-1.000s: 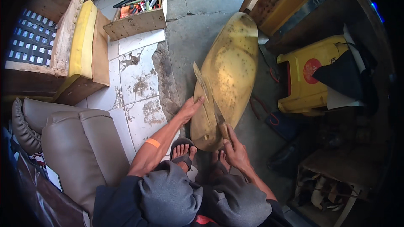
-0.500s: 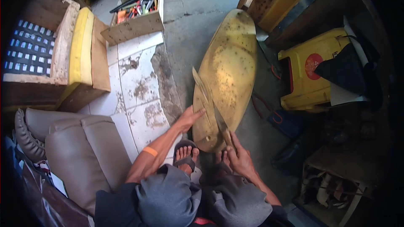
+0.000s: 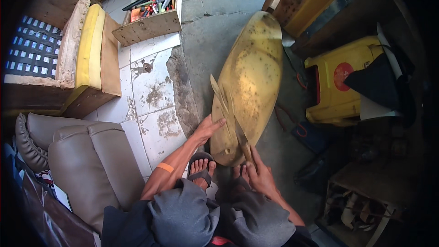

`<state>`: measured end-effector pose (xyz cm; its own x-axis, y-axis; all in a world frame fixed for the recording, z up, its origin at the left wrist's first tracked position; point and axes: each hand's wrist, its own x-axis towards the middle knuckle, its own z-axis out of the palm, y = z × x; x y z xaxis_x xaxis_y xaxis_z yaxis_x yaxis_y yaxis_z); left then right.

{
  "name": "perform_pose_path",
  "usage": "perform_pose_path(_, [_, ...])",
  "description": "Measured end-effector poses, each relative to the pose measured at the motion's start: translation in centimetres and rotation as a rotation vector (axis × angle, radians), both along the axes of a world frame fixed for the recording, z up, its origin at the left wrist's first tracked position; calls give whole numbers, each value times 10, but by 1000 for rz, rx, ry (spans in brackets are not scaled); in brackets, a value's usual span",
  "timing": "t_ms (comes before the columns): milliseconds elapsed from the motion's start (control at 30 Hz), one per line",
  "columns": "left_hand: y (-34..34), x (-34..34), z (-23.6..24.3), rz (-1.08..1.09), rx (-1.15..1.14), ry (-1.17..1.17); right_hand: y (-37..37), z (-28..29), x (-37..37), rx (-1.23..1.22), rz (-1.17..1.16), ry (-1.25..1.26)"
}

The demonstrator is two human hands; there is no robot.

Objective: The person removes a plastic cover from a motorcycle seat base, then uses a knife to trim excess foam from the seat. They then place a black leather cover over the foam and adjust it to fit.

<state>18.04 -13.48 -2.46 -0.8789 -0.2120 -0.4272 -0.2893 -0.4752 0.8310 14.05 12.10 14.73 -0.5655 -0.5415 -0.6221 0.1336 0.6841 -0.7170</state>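
A long, rounded yellow foam piece [image 3: 256, 68], speckled with dark stains, lies on the floor in front of my feet. My left hand [image 3: 207, 130] is closed on its near left edge, with the thumb on top. In my right hand [image 3: 261, 176] is a knife [image 3: 242, 138], gripped by its handle at the near right side of the foam. Its blade points away from me and lies against the foam's surface. A thin sliver of foam [image 3: 218, 92] stands partly lifted along the left side, just beyond my left thumb.
Brown padded upholstery [image 3: 93, 160] and a wooden frame with webbing [image 3: 68, 45] stand at left. A wooden box of tools [image 3: 151, 27] is at far left. On the right are a yellow plastic stool-like item [image 3: 340, 77], pliers [image 3: 302, 129] and a low shelf [image 3: 366, 178].
The whole view has shifted slightly. Both hands stay at nearly the same places on the foam and knife; the blade seems to have moved a little toward me.
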Motion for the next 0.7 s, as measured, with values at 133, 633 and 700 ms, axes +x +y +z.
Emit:
perform_pose_path(133, [-4,3,-2,-79,126,-55,16,-15,8,-33,20,121])
perform_pose_path(633, [-7,2,-9,-66,152,-11,-5,0,-2,157,107,62])
perform_pose_path(700, [1,15,-10,-67,156,-18,31,-23,11,-47,63,187])
